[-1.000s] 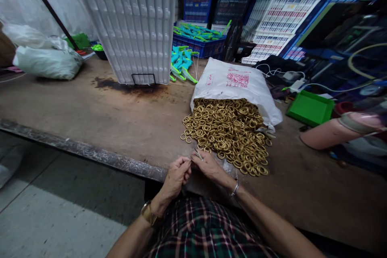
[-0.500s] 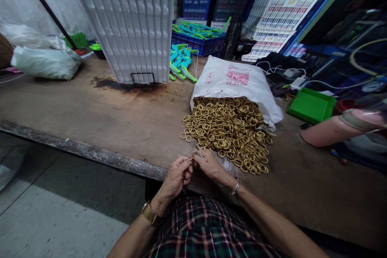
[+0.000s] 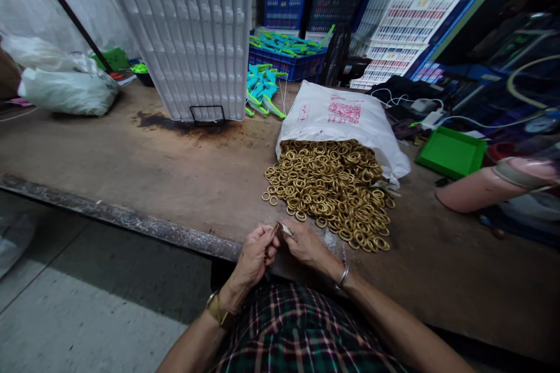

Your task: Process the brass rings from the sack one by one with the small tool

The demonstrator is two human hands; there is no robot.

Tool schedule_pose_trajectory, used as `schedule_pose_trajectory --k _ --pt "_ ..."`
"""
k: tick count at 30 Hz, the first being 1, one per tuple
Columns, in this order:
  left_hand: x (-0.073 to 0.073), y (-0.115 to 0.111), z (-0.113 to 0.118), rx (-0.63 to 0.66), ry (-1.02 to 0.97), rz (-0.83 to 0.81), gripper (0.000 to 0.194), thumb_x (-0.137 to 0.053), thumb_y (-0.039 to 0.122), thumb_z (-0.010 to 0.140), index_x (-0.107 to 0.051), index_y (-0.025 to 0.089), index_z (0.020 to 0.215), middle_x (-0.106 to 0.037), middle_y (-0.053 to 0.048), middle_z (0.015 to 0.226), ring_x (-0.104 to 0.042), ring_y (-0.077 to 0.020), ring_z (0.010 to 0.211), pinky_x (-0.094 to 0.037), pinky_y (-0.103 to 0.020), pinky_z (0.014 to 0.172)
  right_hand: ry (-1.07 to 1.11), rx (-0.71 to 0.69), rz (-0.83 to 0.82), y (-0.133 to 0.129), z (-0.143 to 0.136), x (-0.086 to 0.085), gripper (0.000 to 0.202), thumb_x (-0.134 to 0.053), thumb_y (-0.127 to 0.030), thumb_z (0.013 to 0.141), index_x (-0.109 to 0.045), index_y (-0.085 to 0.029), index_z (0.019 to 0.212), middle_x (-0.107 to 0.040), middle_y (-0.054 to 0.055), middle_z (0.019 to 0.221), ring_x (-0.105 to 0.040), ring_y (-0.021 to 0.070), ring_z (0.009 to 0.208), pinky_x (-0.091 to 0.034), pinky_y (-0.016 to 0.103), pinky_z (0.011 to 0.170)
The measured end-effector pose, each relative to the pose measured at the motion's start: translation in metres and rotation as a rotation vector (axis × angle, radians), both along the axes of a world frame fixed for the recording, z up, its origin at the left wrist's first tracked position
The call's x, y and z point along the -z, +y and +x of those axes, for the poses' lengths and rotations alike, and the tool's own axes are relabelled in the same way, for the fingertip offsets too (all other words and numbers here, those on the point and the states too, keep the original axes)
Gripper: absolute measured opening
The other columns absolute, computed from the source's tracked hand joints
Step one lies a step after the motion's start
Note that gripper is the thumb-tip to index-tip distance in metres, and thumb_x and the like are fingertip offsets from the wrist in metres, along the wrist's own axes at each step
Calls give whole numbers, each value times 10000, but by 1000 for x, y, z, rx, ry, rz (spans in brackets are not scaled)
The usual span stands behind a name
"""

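Observation:
At the table's front edge my left hand (image 3: 258, 252) is closed, pinching what appears to be a gold-coloured ring (image 3: 276, 226) between thumb and finger. Close beside it, my right hand (image 3: 307, 243) is closed round a small knife-like tool (image 3: 287, 230) with a pale blade, its tip pointing at the left fingertips. Most of the tool is hidden in the fingers. Just beyond the hands lies a heap of gold-coloured rings (image 3: 326, 189), spilling from the mouth of a white sack (image 3: 310, 113) with red print. Two loose rings (image 3: 269, 199) lie left of the heap.
A tall stack of clear plastic trays (image 3: 192, 41) stands at the back left. Teal and green clips (image 3: 262, 90) lie behind it, near a blue crate (image 3: 301, 67). To the right are a green tray (image 3: 452, 152) and a pink bottle (image 3: 476, 186). A plastic bag (image 3: 67, 90) sits far left.
The right hand has drawn slightly right and down from the left fingertips, and the tool's blade has turned, showing broader and paler. My left hand has barely moved.

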State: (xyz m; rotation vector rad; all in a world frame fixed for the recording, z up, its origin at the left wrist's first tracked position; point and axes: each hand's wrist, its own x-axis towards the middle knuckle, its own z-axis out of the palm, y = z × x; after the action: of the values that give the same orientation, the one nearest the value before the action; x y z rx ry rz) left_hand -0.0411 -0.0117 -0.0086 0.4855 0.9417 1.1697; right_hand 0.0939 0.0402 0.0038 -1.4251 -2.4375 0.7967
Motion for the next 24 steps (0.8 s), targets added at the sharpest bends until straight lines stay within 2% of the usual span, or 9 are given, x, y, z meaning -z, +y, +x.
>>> schedule_pose_trajectory --k 4,14,19,22,24 --pt "-2 0 3 -41 133 9 348 -646 457 663 -489 156 739 -508 47 570 -328 -19 371 -204 -153 345 -143 -99 12 -5 1 -5 191 -418 -90 718 -564 -173 809 -592 22 689 -469 108 594 -246 223 544" --pt "5 -1 4 -57 276 19 331 -610 466 692 -478 162 685 -473 60 508 -333 -24 368 -212 -151 357 -247 -147 -5 -3 -3 1 204 -410 -112 754 -568 -171 870 -645 50 755 -545 126 640 -252 236 543" --pt "-4 -7 2 8 216 36 337 -611 477 701 -470 171 703 -448 72 501 -306 -19 350 -185 -150 345 -365 -44 39 11 -5 13 202 -390 -142 791 -549 -151 915 -652 73 774 -570 143 655 -255 245 535" --pt "-12 -7 1 25 77 36 328 -621 461 701 -471 172 736 -474 63 550 -308 -16 352 -176 -150 336 -385 8 103 24 -8 15 176 -392 -141 792 -522 -149 911 -648 71 788 -580 146 667 -272 238 541" --pt "-11 -6 0 2 -41 10 329 -623 454 701 -464 169 741 -503 47 609 -333 -16 372 -190 -146 339 -359 30 159 32 -14 15 187 -401 -135 786 -496 -156 945 -645 65 802 -591 152 689 -293 232 554"
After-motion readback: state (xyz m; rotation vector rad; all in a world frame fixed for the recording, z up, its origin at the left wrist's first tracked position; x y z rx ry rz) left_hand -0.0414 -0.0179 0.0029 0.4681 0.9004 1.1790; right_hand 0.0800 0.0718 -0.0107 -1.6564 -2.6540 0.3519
